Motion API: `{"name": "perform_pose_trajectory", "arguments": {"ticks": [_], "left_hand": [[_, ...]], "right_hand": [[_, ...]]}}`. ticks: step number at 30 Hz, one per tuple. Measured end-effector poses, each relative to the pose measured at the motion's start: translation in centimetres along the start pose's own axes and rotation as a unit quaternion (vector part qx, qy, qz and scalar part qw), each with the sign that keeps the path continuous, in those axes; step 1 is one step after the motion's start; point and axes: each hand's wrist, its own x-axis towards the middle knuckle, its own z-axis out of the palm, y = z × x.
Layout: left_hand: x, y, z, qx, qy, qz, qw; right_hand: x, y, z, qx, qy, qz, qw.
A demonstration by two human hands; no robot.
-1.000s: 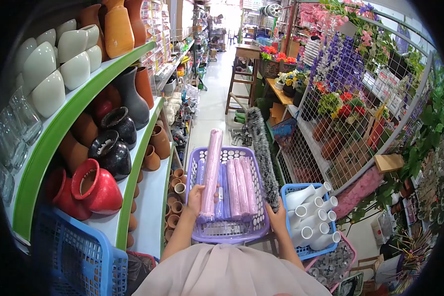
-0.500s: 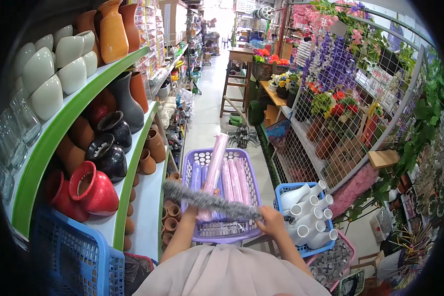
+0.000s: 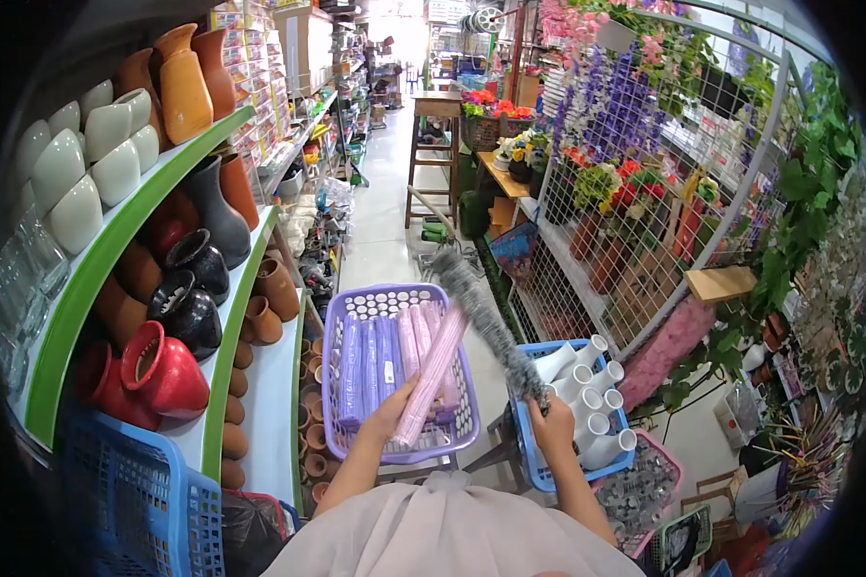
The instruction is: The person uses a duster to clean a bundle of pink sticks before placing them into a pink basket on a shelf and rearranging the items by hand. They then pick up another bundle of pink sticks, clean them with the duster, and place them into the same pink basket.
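My left hand (image 3: 391,408) is closed around the lower part of a long pink plastic-wrapped roll (image 3: 435,373), tilted over the purple basket (image 3: 331,389). Inside that basket lie several purple wrapped rolls (image 3: 367,370) and more pink ones (image 3: 413,337). In my right hand (image 3: 551,424) is the lower end of a fluffy grey duster (image 3: 483,317), which slants up and leftward past the basket's right side. Right by this hand stands a blue basket (image 3: 536,469) of white vases (image 3: 578,383). The duster's tip is blurred.
On my left, curved green-edged shelves (image 3: 140,207) bear white pots, black jars (image 3: 185,313) and red vases (image 3: 166,370). A white wire grid (image 3: 635,250) with artificial flowers lines the right. A wooden stool (image 3: 435,144) stands along the aisle (image 3: 379,192).
The duster has swung from lying across the purple basket to pointing up on its right. The pink roll has shifted right and now leans rightward. My view has turned slightly.
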Motion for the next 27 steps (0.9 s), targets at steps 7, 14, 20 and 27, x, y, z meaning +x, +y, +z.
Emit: {"name": "perform_pose_trajectory", "arguments": {"ticks": [7, 14, 20, 27], "left_hand": [[-0.6, -1.9, 12.6, 0.154, 0.233, 0.018, 0.96], [-1.2, -5.0, 12.9, 0.143, 0.072, 0.061, 0.985], [-3.7, -8.2, 15.7, 0.106, 0.11, 0.112, 0.982], [-4.8, -11.9, 15.1, 0.341, 0.173, 0.239, 0.893]], "right_hand": [[-3.2, 4.9, -3.3, -0.041, -0.09, -0.209, 0.973], [-5.0, 5.1, -6.3, 0.003, -0.062, -0.095, 0.994], [-6.0, 6.6, -7.2, 0.056, -0.044, 0.03, 0.997], [-8.7, 8.5, -8.9, -0.019, -0.135, -0.246, 0.96]]}}
